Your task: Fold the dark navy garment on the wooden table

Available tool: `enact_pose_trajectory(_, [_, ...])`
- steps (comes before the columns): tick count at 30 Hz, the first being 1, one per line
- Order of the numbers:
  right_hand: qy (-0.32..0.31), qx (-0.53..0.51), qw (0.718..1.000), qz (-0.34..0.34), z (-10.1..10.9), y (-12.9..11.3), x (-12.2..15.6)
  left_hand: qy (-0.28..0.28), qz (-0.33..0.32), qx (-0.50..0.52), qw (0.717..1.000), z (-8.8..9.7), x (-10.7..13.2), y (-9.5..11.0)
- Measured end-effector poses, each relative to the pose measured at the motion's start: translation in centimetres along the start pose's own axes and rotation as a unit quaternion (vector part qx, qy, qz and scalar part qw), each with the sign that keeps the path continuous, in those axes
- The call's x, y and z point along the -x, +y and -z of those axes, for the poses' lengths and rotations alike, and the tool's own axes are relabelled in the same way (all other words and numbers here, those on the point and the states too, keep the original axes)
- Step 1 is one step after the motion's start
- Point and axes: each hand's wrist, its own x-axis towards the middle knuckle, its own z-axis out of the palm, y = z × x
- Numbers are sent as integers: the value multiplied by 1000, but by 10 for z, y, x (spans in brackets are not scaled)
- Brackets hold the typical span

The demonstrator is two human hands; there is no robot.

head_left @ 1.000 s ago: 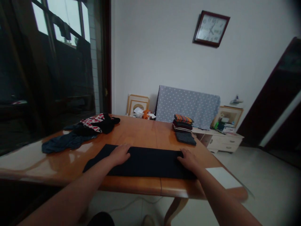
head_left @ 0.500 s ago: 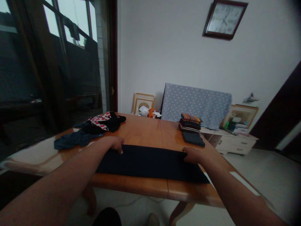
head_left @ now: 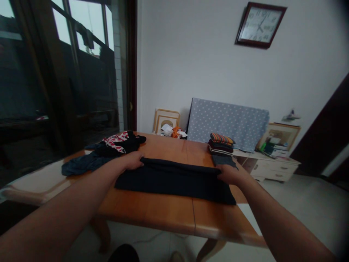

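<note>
A dark folded garment (head_left: 174, 180) lies spread across the wooden table (head_left: 152, 209) in front of me. My left hand (head_left: 132, 160) grips its far left corner, fingers curled on the cloth. On the far right corner my right hand (head_left: 230, 174) pinches the edge. The far edge of the garment is lifted slightly between the two hands.
A heap of unfolded clothes (head_left: 102, 151), dark blue with a red-and-white piece, lies at the table's far left. A stack of folded clothes (head_left: 221, 145) sits at the far right. Behind stand a dotted covered board (head_left: 227, 123), picture frames (head_left: 165, 120) and a low white cabinet (head_left: 268, 167).
Both hands went from lying flat on the garment to gripping its far corners, and the garment has shifted away from the near table edge.
</note>
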Motion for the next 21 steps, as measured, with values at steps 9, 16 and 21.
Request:
enact_pose_trajectory(9, [179,59,982,-23,2,-6,22,202,-13,-71,977,0,29,12])
enact_pose_trajectory(16, [82,38,995,35,-70,-16,95,130,-39,-63,989,-84,87,0])
enact_pose_trajectory(21, [112,38,993,25,-75,-12,120,144,-54,-85,984,-89,102,0])
